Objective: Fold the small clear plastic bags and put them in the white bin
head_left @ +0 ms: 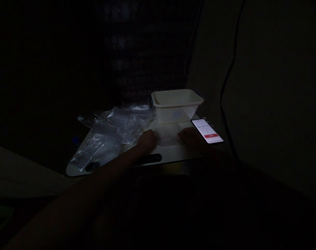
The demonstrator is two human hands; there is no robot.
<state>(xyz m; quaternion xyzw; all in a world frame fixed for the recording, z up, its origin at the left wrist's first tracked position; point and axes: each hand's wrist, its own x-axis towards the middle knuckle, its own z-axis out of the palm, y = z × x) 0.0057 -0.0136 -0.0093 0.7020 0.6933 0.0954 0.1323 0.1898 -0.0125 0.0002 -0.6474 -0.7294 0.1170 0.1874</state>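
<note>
While both hands [148,140] hold its sides, a clear bag [167,135] lies between.

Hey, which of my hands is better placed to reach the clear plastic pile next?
Probably your left hand: it's right beside the clear plastic pile. Your right hand is farther off, near the phone, with more plastic between both hands.

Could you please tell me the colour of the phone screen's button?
The button is red; head view.
</note>
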